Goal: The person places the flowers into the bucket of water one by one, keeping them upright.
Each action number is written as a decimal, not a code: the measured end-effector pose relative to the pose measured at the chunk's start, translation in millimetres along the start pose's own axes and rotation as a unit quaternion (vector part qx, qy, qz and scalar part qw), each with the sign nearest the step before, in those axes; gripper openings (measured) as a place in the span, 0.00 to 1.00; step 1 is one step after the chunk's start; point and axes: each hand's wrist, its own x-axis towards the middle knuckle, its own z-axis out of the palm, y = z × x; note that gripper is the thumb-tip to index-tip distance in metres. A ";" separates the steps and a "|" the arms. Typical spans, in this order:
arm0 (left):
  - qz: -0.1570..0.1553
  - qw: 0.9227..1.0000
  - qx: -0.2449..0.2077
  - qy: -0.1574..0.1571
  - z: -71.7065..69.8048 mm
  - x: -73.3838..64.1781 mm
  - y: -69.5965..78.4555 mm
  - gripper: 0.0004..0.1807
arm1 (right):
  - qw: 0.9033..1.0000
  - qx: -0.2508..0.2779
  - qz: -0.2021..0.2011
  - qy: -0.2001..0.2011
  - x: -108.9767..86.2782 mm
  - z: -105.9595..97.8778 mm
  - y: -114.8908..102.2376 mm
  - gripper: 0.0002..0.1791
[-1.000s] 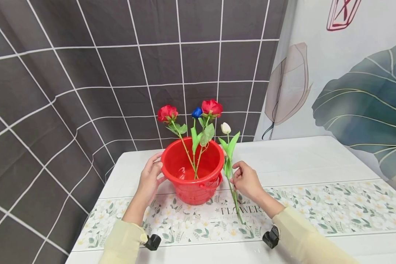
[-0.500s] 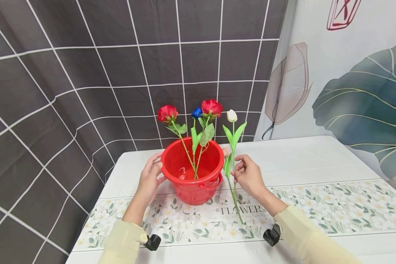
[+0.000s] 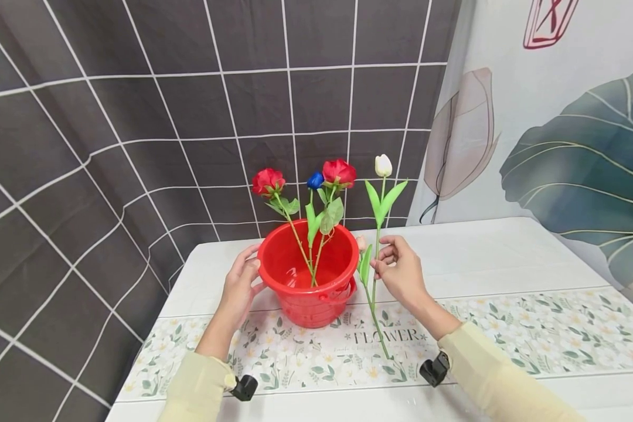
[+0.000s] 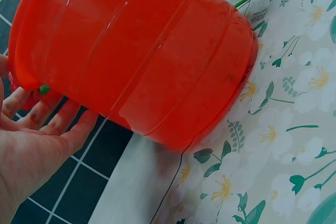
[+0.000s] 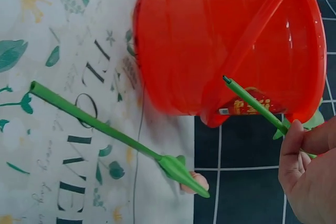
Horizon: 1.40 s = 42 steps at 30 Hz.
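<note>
My left hand holds the left side of a red plastic bucket, fingers round the outside just below the rim. Two red roses and a blue tulip lean inside it. Right of the bucket, my right hand pinches the stem of a white tulip between thumb and fingers, blossom up. In the right wrist view the cut end of this stem hangs free in front of the bucket. A pale pink tulip lies on the table beside it, partly behind the white one in the head view.
The table wears a white cloth with a printed flower band reading FLOWER. A dark grid-patterned curtain stands close behind and on the left. A leaf-print curtain hangs at the right. The bucket's handle hangs on its right side.
My right hand has raised the white tulip up and slightly right, from low over the pink tulip to nearly upright. My left hand and the bucket have stayed in place.
</note>
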 end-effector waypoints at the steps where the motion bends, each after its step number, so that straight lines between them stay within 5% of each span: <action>1: 0.000 1.000 0.001 0.000 -0.1 -0.1 -0.1 0.23 | 1.000 0.005 -0.002 0.003 0.4 -0.1 -1.0 0.23; 17: 0.005 1.000 -0.007 -0.001 0.7 -0.2 -0.1 0.23 | 0.998 0.056 -0.022 0.027 5.3 -3.4 -38.7 0.25; 42: 0.006 1.000 0.000 0.000 0.4 -1.4 0.0 0.23 | 0.991 0.106 -0.067 0.046 17.7 6.9 -51.9 0.24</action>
